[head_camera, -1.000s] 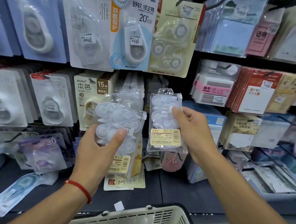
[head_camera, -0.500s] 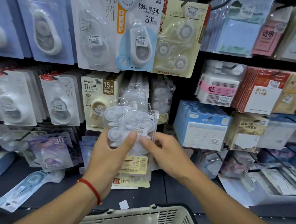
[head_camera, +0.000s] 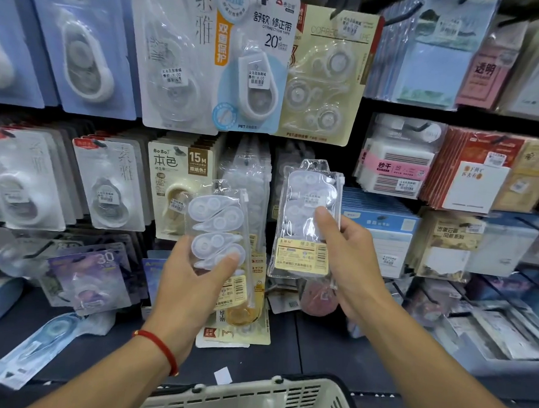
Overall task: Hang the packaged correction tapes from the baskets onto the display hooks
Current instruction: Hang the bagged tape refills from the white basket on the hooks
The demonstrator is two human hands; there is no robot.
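Observation:
My left hand (head_camera: pixel 191 278) grips a clear pouch of white correction tapes (head_camera: pixel 218 226) in front of the middle row of the display. To its right, my right hand (head_camera: pixel 349 265) pinches a second clear pouch of correction tapes (head_camera: pixel 306 218) with a yellow label, held upright, its hang tab at the top. Behind the two pouches, more clear packs (head_camera: pixel 248 168) hang on the display hooks. A cream plastic basket (head_camera: pixel 250 398) sits below at the bottom edge; its contents are out of sight.
Carded correction tapes (head_camera: pixel 254 67) fill the upper row and the left side. Sticky-note pads (head_camera: pixel 397 161) and blue notepads (head_camera: pixel 383 236) hang at right. Loose packs (head_camera: pixel 32 347) lie on the dark shelf base. A tray of packets (head_camera: pixel 490 337) stands at lower right.
My right hand has drawn one pouch off the stack in my left hand and lifted it up to the right. The left hand keeps the rest at the same height.

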